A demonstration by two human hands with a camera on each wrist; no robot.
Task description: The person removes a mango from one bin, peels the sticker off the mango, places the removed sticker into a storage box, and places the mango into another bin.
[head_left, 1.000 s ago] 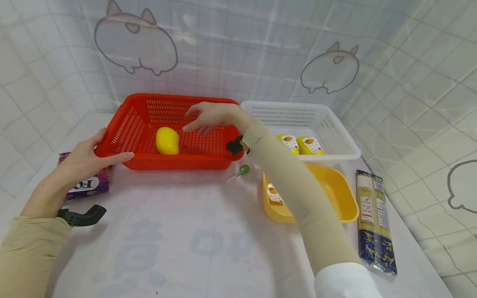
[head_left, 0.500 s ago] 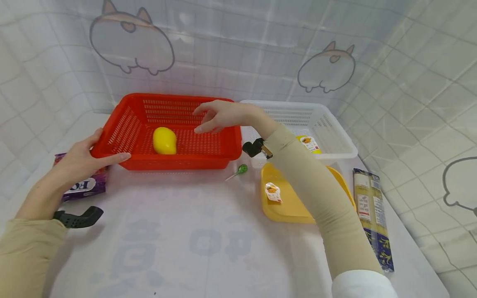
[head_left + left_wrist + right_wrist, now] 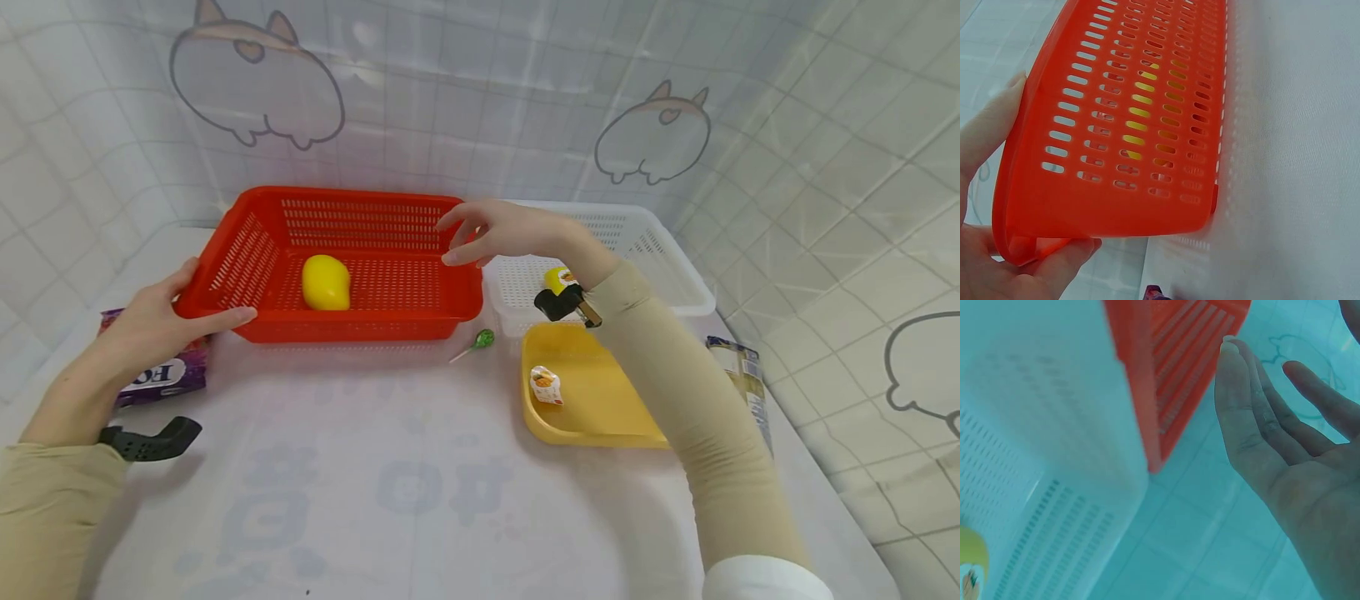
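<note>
My left hand (image 3: 146,329) grips the left end of the red basket (image 3: 401,283), thumb over the front rim and fingers behind it. The left wrist view shows that hand (image 3: 1004,269) around the rim at the corner. A yellow mango (image 3: 326,283) lies inside, left of the middle, and shows through the slots. Over the join between the red basket and the white basket (image 3: 682,304) hovers my right hand (image 3: 517,229), fingers loosely bent, nothing in them. A labelled yellow mango (image 3: 557,280) shows in the white basket, partly hidden by my right wrist.
A yellow bin (image 3: 577,437) with a label sticker (image 3: 546,387) stands before the white basket. A green lollipop (image 3: 483,338) lies at the red basket's front right corner. A purple bag (image 3: 172,371) is under my left hand; a noodle packet (image 3: 738,367) lies far right.
My right hand has moved right, from above the middle of the red basket to its right end. The left hand keeps its hold on the basket, and the mango stays in it.
</note>
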